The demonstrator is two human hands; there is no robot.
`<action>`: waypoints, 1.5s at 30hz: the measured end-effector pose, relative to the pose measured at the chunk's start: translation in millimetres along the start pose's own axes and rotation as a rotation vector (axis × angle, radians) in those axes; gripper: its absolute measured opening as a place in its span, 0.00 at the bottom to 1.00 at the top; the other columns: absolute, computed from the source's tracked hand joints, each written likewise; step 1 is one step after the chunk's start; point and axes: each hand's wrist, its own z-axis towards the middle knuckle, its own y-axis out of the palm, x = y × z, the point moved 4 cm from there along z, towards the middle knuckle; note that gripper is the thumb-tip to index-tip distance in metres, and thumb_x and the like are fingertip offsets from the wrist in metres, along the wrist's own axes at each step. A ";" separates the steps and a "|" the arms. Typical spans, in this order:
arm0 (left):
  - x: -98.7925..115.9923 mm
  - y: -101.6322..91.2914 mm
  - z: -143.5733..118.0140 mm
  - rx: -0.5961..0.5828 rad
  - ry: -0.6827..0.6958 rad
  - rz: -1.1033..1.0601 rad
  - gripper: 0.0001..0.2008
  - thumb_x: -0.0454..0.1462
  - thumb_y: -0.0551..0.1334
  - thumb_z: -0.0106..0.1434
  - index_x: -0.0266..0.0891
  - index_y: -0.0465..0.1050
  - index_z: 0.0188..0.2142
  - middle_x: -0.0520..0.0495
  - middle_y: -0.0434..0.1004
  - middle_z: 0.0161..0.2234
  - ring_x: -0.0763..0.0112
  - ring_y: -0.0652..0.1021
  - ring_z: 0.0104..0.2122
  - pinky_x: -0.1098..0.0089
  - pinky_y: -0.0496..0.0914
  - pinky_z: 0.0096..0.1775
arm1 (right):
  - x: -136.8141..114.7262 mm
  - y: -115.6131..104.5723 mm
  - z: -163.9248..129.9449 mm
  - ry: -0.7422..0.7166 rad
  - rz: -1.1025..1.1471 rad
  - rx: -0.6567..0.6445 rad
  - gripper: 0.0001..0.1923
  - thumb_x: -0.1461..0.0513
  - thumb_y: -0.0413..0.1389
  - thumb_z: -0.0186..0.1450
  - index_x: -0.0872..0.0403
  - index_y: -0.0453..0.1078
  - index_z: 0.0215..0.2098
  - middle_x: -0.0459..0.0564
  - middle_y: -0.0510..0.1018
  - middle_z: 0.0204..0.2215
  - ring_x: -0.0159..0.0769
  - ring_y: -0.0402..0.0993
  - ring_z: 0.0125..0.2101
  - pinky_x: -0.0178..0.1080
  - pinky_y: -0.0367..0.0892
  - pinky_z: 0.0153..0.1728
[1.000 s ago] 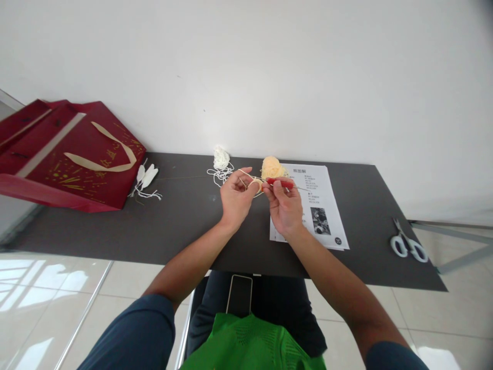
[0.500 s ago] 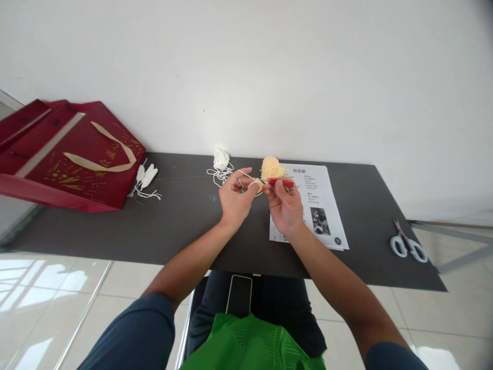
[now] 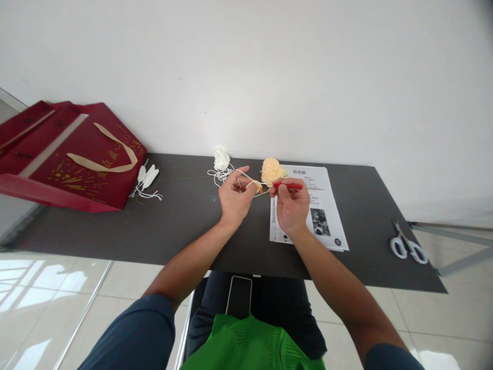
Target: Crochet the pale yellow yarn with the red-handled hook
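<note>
Dark and narrow, the surface runs along a pale wall. Nearest, a phone rests on the person's lap. Over the surface, the left hand pinches a small yarn piece, a strand lifted over its raised finger, probably for tension. The right hand is closed on a red-handled tool, pen-like, presumably for fine control. Printed sheets lie beneath it, likely for easy reading; scissors sit well apart at the right, seemingly out of the way. Farther back are a yellow yarn ball, white yarn, white pieces and a red bag.

Fingers hide much of the yarn piece; the tool's working tip is too small to make out. The right hand covers some print, mostly illegible, and the frame cuts off the bag.
</note>
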 end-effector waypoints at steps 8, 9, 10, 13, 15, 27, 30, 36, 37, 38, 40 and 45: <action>1.8 -0.1 -0.6 -0.005 0.046 0.044 0.23 0.34 0.69 0.55 0.41 0.77 0.52 0.56 0.78 0.26 0.76 0.72 0.24 0.71 0.67 0.31 | -6.1 1.7 -5.5 -0.129 -0.109 -0.019 0.06 0.61 0.66 0.64 0.47 0.74 0.37 0.43 0.82 0.36 0.31 0.80 0.30 0.39 0.78 0.34; 2.1 -0.2 -0.8 -0.001 0.056 0.057 0.23 0.34 0.69 0.55 0.42 0.77 0.52 0.56 0.78 0.26 0.76 0.72 0.24 0.71 0.67 0.31 | -6.9 1.9 -6.3 -0.141 -0.119 -0.022 0.06 0.61 0.66 0.64 0.47 0.74 0.37 0.43 0.82 0.36 0.31 0.80 0.30 0.39 0.78 0.34; 2.5 -0.4 -1.1 0.005 0.065 0.072 0.23 0.34 0.68 0.56 0.42 0.77 0.52 0.56 0.78 0.26 0.76 0.72 0.24 0.71 0.66 0.31 | -7.5 1.9 -7.2 -0.149 -0.129 -0.022 0.06 0.61 0.66 0.64 0.47 0.74 0.37 0.43 0.83 0.36 0.31 0.81 0.30 0.39 0.78 0.34; 4.3 -0.9 -2.2 0.017 0.092 0.123 0.22 0.33 0.68 0.56 0.43 0.78 0.52 0.56 0.78 0.27 0.76 0.71 0.24 0.71 0.66 0.31 | -7.7 1.0 -9.6 -0.145 -0.171 -0.016 0.07 0.59 0.66 0.64 0.47 0.74 0.38 0.45 0.83 0.37 0.32 0.82 0.31 0.39 0.79 0.34; 5.3 -1.3 -2.7 0.019 0.109 0.153 0.22 0.33 0.67 0.56 0.43 0.78 0.52 0.56 0.78 0.27 0.77 0.70 0.24 0.71 0.67 0.32 | -6.9 0.5 -11.2 -0.134 -0.202 -0.008 0.07 0.58 0.67 0.63 0.47 0.75 0.38 0.45 0.84 0.37 0.33 0.82 0.32 0.40 0.80 0.35; -10.8 -0.3 8.0 -0.005 -0.103 -0.134 0.27 0.36 0.72 0.53 0.39 0.75 0.54 0.52 0.83 0.30 0.73 0.80 0.29 0.69 0.74 0.38 | -3.9 3.1 -19.3 -0.228 -0.371 -0.094 0.05 0.59 0.67 0.63 0.41 0.83 0.38 0.46 0.87 0.42 0.40 0.84 0.38 0.51 0.82 0.46; -11.0 1.5 8.8 -0.020 -0.150 -0.224 0.28 0.36 0.73 0.51 0.38 0.76 0.53 0.53 0.82 0.29 0.75 0.79 0.27 0.70 0.73 0.37 | -3.1 2.0 -18.8 -0.266 -0.441 -0.156 0.09 0.61 0.66 0.64 0.39 0.83 0.41 0.44 0.87 0.45 0.41 0.84 0.42 0.52 0.81 0.50; -12.5 4.2 10.6 -0.100 -0.304 -0.391 0.28 0.35 0.75 0.48 0.39 0.77 0.51 0.53 0.82 0.29 0.76 0.78 0.27 0.73 0.67 0.31 | 0.2 1.9 -18.0 -0.228 -0.417 -0.157 0.09 0.60 0.67 0.62 0.39 0.83 0.39 0.44 0.87 0.45 0.42 0.84 0.44 0.53 0.80 0.53; -12.3 4.4 11.0 -0.113 -0.323 -0.407 0.28 0.34 0.75 0.48 0.39 0.77 0.50 0.53 0.81 0.29 0.76 0.77 0.27 0.73 0.67 0.30 | 1.1 2.1 -17.9 -0.204 -0.398 -0.146 0.08 0.60 0.68 0.62 0.39 0.83 0.39 0.43 0.87 0.45 0.41 0.84 0.43 0.52 0.81 0.51; -12.0 4.5 11.4 -0.126 -0.337 -0.421 0.28 0.34 0.75 0.48 0.39 0.77 0.50 0.54 0.81 0.29 0.77 0.77 0.27 0.73 0.67 0.30 | 2.2 2.0 -17.5 -0.175 -0.376 -0.129 0.08 0.60 0.68 0.62 0.40 0.83 0.39 0.43 0.87 0.45 0.41 0.84 0.41 0.51 0.81 0.49; -10.8 4.7 12.2 -0.151 -0.348 -0.439 0.27 0.33 0.75 0.47 0.39 0.78 0.49 0.55 0.80 0.27 0.78 0.75 0.25 0.73 0.66 0.30 | 4.5 1.4 -15.6 -0.108 -0.314 -0.076 0.07 0.59 0.68 0.61 0.42 0.83 0.39 0.44 0.87 0.43 0.38 0.83 0.35 0.48 0.82 0.42; -11.7 4.0 13.2 -0.185 -0.316 -0.393 0.28 0.34 0.76 0.47 0.40 0.78 0.49 0.57 0.77 0.25 0.79 0.72 0.23 0.73 0.65 0.30 | 6.6 1.2 -4.4 0.019 -0.118 -0.007 0.05 0.59 0.67 0.63 0.46 0.81 0.38 0.45 0.87 0.36 0.31 0.79 0.28 0.38 0.76 0.31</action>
